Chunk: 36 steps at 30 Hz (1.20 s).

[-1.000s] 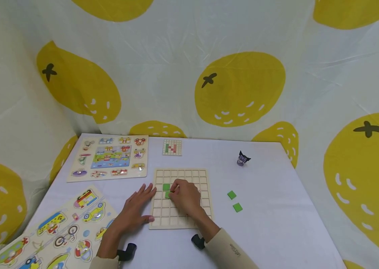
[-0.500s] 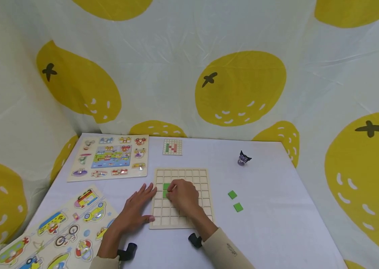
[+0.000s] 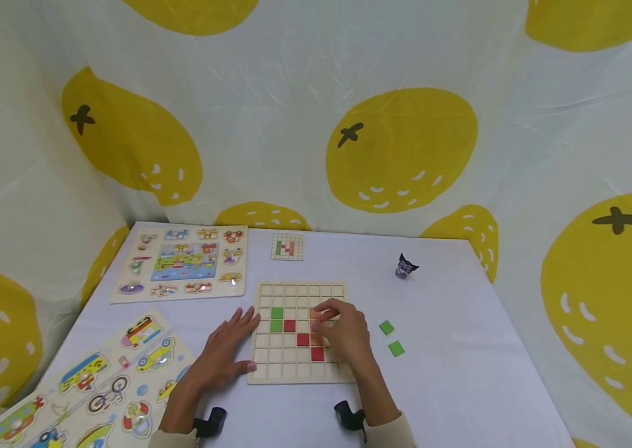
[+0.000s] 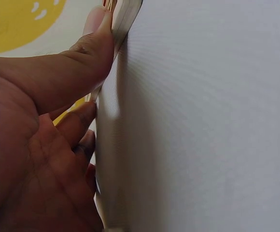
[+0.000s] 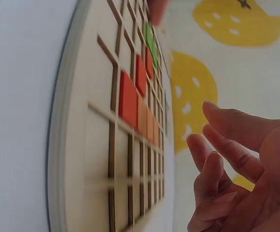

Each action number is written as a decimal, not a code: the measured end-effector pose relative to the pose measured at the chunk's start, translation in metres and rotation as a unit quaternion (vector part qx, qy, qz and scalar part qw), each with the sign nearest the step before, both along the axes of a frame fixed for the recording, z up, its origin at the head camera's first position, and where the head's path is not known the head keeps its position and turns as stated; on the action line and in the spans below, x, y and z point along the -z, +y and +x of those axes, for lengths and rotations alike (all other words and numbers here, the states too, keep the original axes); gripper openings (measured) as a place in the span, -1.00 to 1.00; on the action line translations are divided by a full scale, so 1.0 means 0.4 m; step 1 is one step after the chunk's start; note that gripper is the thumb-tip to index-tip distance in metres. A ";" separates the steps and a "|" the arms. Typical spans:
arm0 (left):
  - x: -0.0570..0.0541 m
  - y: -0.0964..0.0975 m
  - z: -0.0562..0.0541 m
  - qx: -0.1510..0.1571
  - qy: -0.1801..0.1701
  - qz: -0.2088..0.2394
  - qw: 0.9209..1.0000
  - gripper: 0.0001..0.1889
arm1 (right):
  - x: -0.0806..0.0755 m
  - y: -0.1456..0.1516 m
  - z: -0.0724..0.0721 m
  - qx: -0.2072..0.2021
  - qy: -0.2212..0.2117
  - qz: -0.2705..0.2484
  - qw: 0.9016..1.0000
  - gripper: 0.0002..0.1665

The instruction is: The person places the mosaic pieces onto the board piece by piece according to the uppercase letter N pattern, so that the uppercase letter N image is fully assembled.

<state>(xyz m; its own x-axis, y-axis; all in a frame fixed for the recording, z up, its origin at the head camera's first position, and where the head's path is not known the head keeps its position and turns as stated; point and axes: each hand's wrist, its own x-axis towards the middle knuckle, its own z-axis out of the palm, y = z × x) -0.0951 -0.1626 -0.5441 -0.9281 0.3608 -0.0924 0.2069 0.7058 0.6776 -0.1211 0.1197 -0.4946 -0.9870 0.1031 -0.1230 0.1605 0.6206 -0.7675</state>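
Note:
A wooden grid board (image 3: 262,370) lies flat on the table. Two green tiles (image 3: 276,319) sit in its left part, and red tiles (image 3: 302,340) step diagonally down to the right. Orange tiles (image 3: 316,340) form a column, partly covered by my right hand (image 3: 346,330) in the head view. That hand hovers over the board with loosely bent fingers; in the right wrist view nothing shows between thumb and fingers (image 5: 234,154). My left hand (image 3: 223,354) rests beside the board, fingertips and thumb at its left edge. Two loose green tiles (image 3: 396,348) lie right of the board.
A small pattern card (image 3: 287,247) with coloured squares lies behind the board. A dark, pointed-eared figurine (image 3: 405,266) stands at the back right. Picture puzzle boards, one at the back left (image 3: 179,289) and one at the front left (image 3: 88,410), flank the left arm.
My right hand has moved right, away from the green tiles, and its fingers have loosened. The red tiles it covered now show. My left hand has stayed in place.

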 end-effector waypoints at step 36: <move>0.008 -0.003 0.003 0.003 0.027 0.011 1.000 0.06 | 0.046 0.269 0.030 0.147 -0.069 0.125 0.979 -0.69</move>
